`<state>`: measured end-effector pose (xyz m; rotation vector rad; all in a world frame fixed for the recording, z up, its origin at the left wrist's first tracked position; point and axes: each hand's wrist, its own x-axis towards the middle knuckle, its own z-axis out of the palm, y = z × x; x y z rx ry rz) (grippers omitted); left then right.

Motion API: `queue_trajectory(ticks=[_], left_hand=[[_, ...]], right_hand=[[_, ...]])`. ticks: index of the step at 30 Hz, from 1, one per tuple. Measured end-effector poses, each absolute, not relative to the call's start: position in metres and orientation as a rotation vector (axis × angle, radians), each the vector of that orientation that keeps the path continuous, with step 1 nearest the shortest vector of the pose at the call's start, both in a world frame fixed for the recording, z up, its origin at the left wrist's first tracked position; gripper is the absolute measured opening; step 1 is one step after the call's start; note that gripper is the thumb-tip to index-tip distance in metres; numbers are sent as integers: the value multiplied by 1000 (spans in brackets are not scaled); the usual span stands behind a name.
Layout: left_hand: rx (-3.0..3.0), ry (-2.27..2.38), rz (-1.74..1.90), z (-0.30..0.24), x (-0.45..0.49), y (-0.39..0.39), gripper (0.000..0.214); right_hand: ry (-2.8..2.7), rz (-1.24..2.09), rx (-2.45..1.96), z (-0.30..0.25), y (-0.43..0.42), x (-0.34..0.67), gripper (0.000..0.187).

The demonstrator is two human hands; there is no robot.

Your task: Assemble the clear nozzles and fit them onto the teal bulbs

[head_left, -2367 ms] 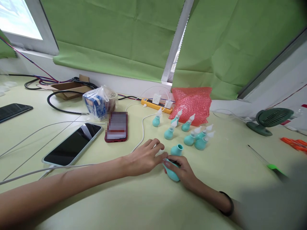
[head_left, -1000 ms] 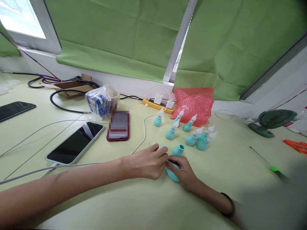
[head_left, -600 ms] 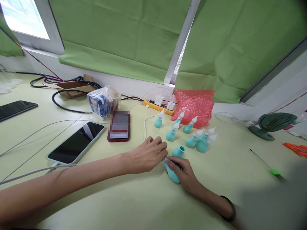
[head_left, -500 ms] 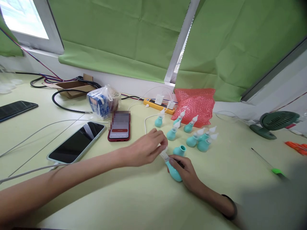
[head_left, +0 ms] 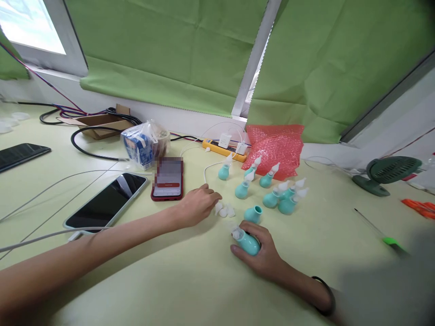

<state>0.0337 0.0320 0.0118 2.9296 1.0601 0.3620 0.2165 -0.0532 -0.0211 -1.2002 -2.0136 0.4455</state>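
My right hand wraps loosely around a teal nasal aspirator bulb, its clear collar pointing up and left. Small white translucent tips lie in a little cluster on the table. At the cluster's left edge is my left hand, fingers bent and drawn together; whatever is between the fingertips is hidden. Just beyond my right hand, a teal bulb with an open neck lies tilted. Several aspirators with white tips fitted stand or lean farther back.
A red bubble-wrap pouch and a yellow power strip are at the back. Phones and cables are on the left, near a bagged blue package. On the right are a green fan and a green-handled screwdriver.
My left hand has left the held aspirator's collar and moved left and slightly down, uncovering the cluster of white tips. My right thumb has come away from the collar; the bulb remains in that hand.
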Motion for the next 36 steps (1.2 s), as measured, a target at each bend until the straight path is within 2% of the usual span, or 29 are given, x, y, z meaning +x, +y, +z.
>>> queue_trajectory(ticks=[2,6,10,12,17,21,24,27,30,36], left_hand=[[2930,971,496,21,38,14,28],[3137,668,410,16,48,-17,42],[3343,219,695,-1,54,-24,37],[3324,180,758,-3,54,-23,34],[3177,293,482,9,53,-23,32],[3096,355,296,18,52,-27,35],[2954,356,232,22,50,-27,39],[2660,383,240,24,47,-21,45],[2550,571,334,23,44,-4,47],[2736,1235,400,11,37,33,34]], right_hand=[[-2049,503,-1196,-20,-55,214,11],[-2131,666,-1086,-18,-61,211,10],[-2252,738,-915,-12,-65,209,16],[-2318,723,-887,-9,-66,208,17],[-2373,557,-874,-7,-71,208,11],[-2386,382,-820,-10,-74,209,12],[-2400,266,-790,-12,-76,211,15],[-2507,100,-650,-11,-75,215,10],[-2506,126,-638,-10,-72,218,8],[-2322,261,-752,-12,-66,222,20]])
